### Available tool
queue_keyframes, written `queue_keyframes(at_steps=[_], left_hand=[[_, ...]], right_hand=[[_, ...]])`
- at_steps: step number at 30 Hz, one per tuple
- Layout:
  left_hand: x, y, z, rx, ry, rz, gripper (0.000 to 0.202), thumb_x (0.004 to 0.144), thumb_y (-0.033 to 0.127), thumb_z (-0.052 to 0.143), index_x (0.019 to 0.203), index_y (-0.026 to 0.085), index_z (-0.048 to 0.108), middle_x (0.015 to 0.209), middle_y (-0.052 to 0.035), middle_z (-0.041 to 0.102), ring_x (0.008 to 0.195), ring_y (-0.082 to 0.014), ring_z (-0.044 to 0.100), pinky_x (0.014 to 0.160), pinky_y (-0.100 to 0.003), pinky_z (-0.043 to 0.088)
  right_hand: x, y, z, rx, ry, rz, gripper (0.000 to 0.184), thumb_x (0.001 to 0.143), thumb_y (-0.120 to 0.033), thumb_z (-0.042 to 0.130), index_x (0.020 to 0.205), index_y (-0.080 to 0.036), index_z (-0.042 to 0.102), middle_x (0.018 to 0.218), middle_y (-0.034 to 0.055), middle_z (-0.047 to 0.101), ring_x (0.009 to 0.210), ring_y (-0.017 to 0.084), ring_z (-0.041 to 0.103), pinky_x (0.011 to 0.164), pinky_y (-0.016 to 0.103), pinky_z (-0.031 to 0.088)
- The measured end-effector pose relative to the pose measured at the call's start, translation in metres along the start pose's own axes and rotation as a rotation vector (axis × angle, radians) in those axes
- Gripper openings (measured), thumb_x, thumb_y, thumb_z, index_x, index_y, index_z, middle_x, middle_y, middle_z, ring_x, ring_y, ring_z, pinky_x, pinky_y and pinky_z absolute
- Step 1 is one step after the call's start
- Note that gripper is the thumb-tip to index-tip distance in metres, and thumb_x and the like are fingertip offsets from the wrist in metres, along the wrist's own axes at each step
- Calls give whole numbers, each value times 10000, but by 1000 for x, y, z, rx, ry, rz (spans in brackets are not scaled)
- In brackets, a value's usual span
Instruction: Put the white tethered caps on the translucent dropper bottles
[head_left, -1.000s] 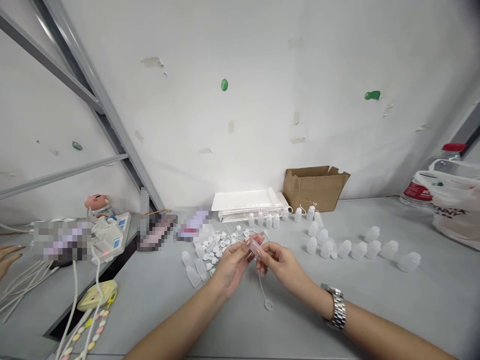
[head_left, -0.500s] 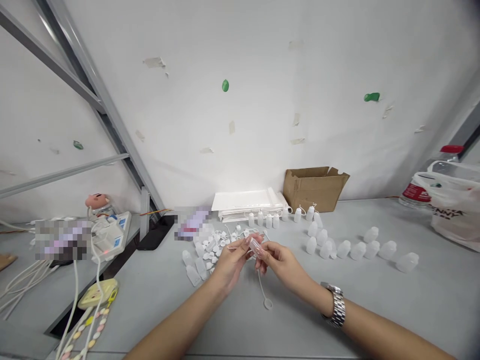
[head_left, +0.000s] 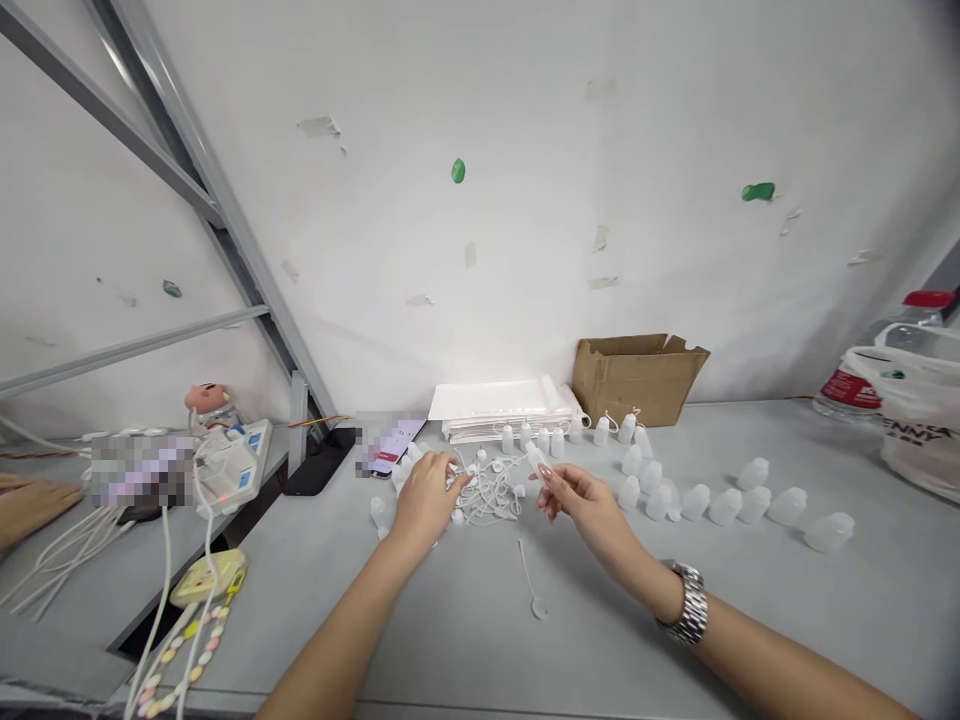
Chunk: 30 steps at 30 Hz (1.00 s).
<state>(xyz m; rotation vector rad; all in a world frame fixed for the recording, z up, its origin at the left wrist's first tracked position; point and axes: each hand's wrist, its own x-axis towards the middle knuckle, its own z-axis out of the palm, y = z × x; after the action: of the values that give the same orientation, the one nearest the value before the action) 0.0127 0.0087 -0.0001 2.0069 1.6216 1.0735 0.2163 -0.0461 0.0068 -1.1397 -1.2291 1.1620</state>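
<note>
My right hand (head_left: pixel 571 494) pinches a small translucent bottle (head_left: pixel 535 458) between thumb and fingers, tilted above the table. My left hand (head_left: pixel 426 496) reaches over the left side of the loose white parts, thumb and index finger apart; its other fingertips are hidden behind the hand. Beside it lies a tangle of white cord straps and small caps (head_left: pixel 491 497). A single strap with a ring (head_left: pixel 538 607) rests on the table in front of my hands. More translucent bottles (head_left: pixel 378 512) lie partly covered by the left hand.
Several translucent bottles (head_left: pixel 725 507) stand at the right, and capped ones (head_left: pixel 556 442) line the back. Behind are a stack of white sheets (head_left: pixel 499 400) and a cardboard box (head_left: pixel 634 380). Phone (head_left: pixel 394 445), power strip (head_left: pixel 244 470) and cables occupy the left; a plastic bag (head_left: pixel 919 420) sits far right.
My hands have moved apart. The left went left to the loose parts, while the right kept the bottle and shifted slightly right. The ringed strap still lies in front.
</note>
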Motion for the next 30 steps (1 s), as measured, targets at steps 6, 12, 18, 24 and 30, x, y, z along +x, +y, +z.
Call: queue_keyframes(at_steps=[6, 12, 18, 24, 30], left_hand=[[-5, -1, 18, 271, -76, 70, 211, 740, 248, 569, 939, 206, 625, 858, -63, 536, 917, -255, 483, 775, -334, 364], [0, -3, 25, 189, -77, 31, 128, 744, 195, 553, 813, 197, 661, 870, -68, 559, 943, -245, 487, 803, -349, 383], [7, -12, 25, -25, -84, -32, 121, 705, 142, 555, 703, 193, 664, 766, -43, 643, 741, -192, 581, 715, -311, 431], [9, -9, 18, -311, -45, -131, 150, 691, 134, 550, 735, 197, 678, 748, -47, 708, 739, -191, 644, 708, -306, 470], [6, 10, 3, -668, -107, -144, 186, 658, 257, 651, 813, 156, 666, 833, -71, 719, 827, -196, 652, 767, -305, 486]], right_hand=[[-3, -1, 4, -19, -23, 28, 394, 709, -565, 547, 694, -172, 539, 582, -11, 570, 518, 117, 510, 563, 274, 413], [-3, 4, 5, -35, -66, 20, 381, 727, -552, 538, 700, -172, 537, 568, -16, 568, 506, 114, 509, 555, 266, 413], [-3, 7, 5, -50, -90, 4, 390, 733, -563, 520, 718, -173, 538, 572, -11, 571, 502, 119, 511, 546, 272, 417], [-4, 7, 6, -92, -102, -11, 358, 752, -530, 518, 721, -174, 541, 588, -8, 566, 534, 122, 516, 566, 275, 435], [-4, 13, 6, -192, -70, -47, 298, 763, -464, 540, 810, -173, 579, 651, 0, 582, 590, 131, 526, 572, 266, 433]])
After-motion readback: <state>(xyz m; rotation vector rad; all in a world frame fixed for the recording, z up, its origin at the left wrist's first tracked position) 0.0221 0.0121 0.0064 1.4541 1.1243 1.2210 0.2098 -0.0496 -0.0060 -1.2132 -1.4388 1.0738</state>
